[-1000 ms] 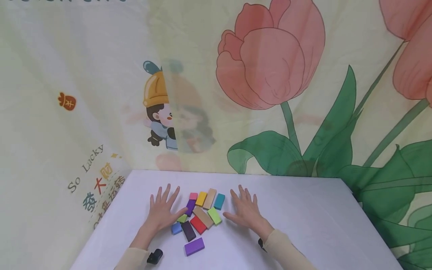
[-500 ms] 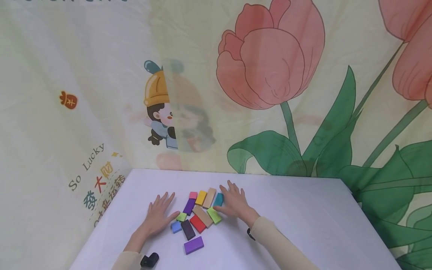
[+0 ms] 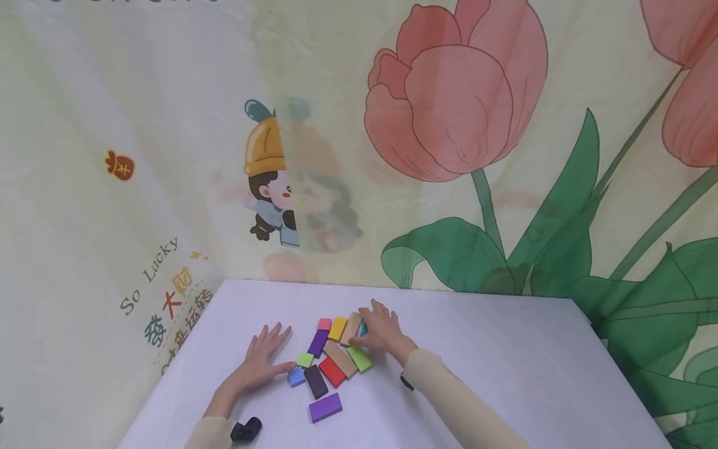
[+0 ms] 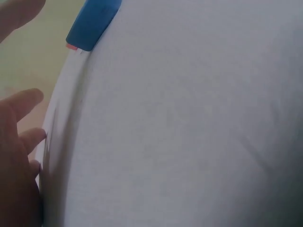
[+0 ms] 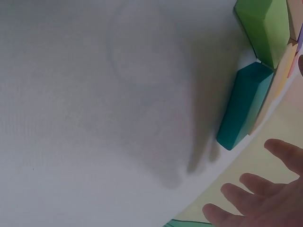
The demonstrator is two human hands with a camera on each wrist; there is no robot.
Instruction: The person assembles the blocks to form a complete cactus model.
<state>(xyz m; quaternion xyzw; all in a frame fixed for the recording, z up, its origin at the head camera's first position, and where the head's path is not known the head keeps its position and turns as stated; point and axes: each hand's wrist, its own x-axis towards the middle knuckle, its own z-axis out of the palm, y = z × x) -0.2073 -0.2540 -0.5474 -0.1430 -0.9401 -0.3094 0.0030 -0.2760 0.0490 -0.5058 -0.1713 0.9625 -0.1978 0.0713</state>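
Observation:
Colored blocks lie loosely grouped on the white table. Beside their left edge is my left hand [image 3: 260, 362], fingers spread, its thumb close to the blue block [image 3: 296, 376] and a small light green block [image 3: 305, 360]. From the left wrist view I cannot tell a touch on the blue block [image 4: 94, 23]. My right hand [image 3: 382, 328] is over the teal block [image 3: 364, 328] and partly hides it. The right wrist view has its loosely bent fingers apart from the teal block [image 5: 244, 106]. Thumb contact is hidden. A tan block [image 3: 350, 327] lies left of the teal one.
Yellow [image 3: 338, 328], pink [image 3: 325, 323] and dark purple [image 3: 318, 343] blocks lie at the back. Red [image 3: 333, 371], black [image 3: 316, 381] and green [image 3: 359, 359] ones lie nearer, with a purple block [image 3: 325, 408] apart in front. A printed curtain [image 3: 449, 249] hangs behind the table.
My right hand has moved left, from beside the blocks to over the teal block. My left hand has drawn slightly down and left, uncovering the light green and blue blocks.

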